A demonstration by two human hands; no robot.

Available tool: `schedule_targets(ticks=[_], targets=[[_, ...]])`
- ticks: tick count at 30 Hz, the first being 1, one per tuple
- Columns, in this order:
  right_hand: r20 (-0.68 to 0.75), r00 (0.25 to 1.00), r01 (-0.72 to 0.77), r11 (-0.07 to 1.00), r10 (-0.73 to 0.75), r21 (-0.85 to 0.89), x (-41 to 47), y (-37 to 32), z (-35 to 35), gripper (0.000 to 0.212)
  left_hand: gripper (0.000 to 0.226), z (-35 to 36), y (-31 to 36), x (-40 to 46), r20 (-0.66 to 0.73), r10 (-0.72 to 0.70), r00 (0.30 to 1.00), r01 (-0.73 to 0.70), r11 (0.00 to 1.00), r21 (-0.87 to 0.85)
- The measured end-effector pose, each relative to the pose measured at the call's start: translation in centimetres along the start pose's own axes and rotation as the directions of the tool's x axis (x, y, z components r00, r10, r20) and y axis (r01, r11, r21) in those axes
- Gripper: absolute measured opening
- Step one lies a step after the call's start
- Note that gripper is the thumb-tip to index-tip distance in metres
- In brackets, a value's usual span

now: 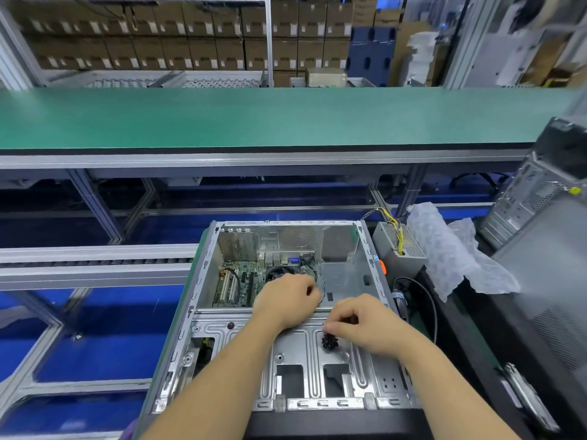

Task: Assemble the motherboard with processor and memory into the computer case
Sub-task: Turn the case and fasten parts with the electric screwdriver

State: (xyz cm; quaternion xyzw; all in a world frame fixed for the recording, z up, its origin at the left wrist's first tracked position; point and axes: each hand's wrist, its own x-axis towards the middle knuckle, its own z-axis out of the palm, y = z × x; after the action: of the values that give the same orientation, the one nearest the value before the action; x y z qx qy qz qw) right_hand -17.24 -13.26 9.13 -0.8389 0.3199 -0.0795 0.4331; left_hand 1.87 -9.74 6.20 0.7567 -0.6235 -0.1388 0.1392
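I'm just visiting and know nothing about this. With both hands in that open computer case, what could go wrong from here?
Three things stand out. The small dark pile of what look like screws sits loose on the case's metal plate; the right hand picking there could scatter some. The left hand works close to the thin cables by the motherboard and might snag one. The case's bare sheet-metal edges could also scrape a wrist.

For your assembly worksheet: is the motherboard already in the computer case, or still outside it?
In. The green motherboard lies flat on the floor of the open computer case, below its rim, with its ports against the rear wall. Whether it is screwed down cannot be told.
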Motion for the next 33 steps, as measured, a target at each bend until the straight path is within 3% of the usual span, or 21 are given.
schedule_targets(ticks=[5,8,13,17,20,25,28,33], targets=[[0.088,0.996,-0.017,0.993,0.028,-0.12,0.3,-0.4,-0.5,0.009,0.028,-0.2,0.2,-0.1,-0.002,-0.003,1.0,0.003,1.0,0.009],[0.06,0.998,-0.029,0.994,0.035,-0.107,0.4,-0.5,-0.5,0.005,0.027,-0.2,0.2,-0.1,0.003,-0.007,1.0,0.007,1.0,0.007],[0.032,0.998,-0.051,0.998,0.053,-0.046,0.2,-0.3,-0.4,0.016,0.029,-0.2,0.2,-0.1,-0.002,-0.005,1.0,0.005,1.0,0.001],[-0.308,0.946,-0.057,0.987,0.102,0.15,0.7,0.4,0.5,0.022,0.023,0.0,0.0,0.2,0.013,-0.009,1.0,0.009,0.997,-0.076],[-0.46,0.881,-0.088,0.994,0.111,0.07,2.7,0.5,1.1,0.026,0.015,-0.1,-0.1,0.5,0.03,0.025,0.999,-0.019,0.982,-0.186],[-0.449,0.888,-0.086,0.995,0.101,0.053,6.6,-0.7,1.2,0.02,0.019,-0.5,-0.5,0.8,0.024,0.017,1.0,-0.007,0.928,-0.373],[-0.493,0.862,-0.092,0.992,0.122,0.083,7.2,-0.5,2.0,0.033,0.024,-0.5,-0.8,1.0,0.014,-0.001,1.0,0.007,0.919,-0.395],[-0.529,0.843,-0.083,0.995,0.102,0.059,7.3,-0.1,2.5,0.019,0.025,-0.1,-1.1,1.2,-0.017,-0.026,1.0,0.017,0.914,-0.405]])
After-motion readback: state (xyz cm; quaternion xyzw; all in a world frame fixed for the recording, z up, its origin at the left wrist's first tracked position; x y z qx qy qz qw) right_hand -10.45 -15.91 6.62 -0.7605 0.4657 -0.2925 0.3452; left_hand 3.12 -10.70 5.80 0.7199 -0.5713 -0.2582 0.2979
